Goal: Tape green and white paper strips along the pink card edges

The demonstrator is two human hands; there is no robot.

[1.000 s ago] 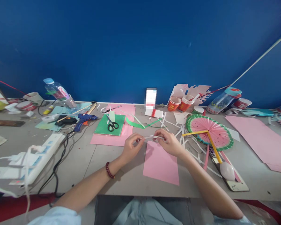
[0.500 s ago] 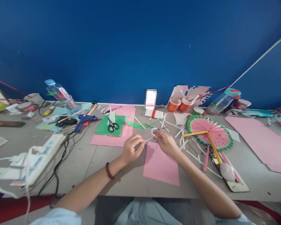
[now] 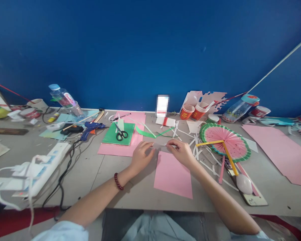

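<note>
A short, thin, see-through strip, which looks like tape (image 3: 160,144), spans the gap between my two hands above the table. My left hand (image 3: 141,156) has its fingertips at the strip's left end, the thumb lying a little lower. Thumb and forefinger of my right hand (image 3: 181,153) pinch its right end. Just below the hands, a square of pink paper (image 3: 173,175) lies flat on the table. The white tape roll cannot be made out now.
Black-handled scissors (image 3: 121,135) rest on a green paper pack (image 3: 107,135). White paper strips (image 3: 197,150) are scattered beside a watermelon-patterned paper fan (image 3: 233,140). A blue glue gun (image 3: 91,129) and a power strip (image 3: 48,169) lie to the left, red paper cups (image 3: 187,113) at the back.
My left hand's fingertips have lifted slightly and loosened. The white tape roll at my right hand has gone from sight, and the strip now stretches between both hands.
</note>
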